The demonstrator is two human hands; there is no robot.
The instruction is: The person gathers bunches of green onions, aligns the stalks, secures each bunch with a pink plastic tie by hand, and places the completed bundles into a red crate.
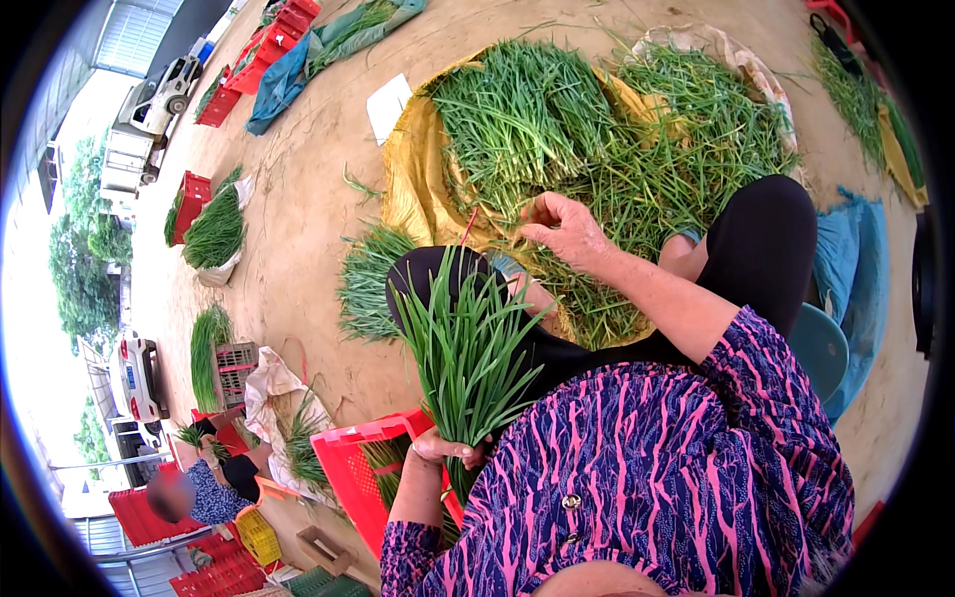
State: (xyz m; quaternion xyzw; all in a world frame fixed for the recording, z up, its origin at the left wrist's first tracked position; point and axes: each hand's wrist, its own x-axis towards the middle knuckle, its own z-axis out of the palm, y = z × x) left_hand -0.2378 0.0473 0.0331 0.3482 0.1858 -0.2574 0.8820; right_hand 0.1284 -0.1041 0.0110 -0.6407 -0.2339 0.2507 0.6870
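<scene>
Bunch of green stalks (463, 343), gathered: my left hand (450, 450) closes around its lower end beside the red crate (345, 466). My right hand (572, 234) curls above the yellow sheet (406, 189), pinch indeterminable. Loose stalks (721, 139) toward the sheet's right edge remain ungathered.

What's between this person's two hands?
In the head view, mostly the long green leaves held in the left hand, then the person's bent leg.

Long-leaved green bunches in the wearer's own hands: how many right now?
1: the long-leaved green bunch is in the left hand, fanning outward. The right hand shows no bunch, though a small one may be hidden there.
</scene>
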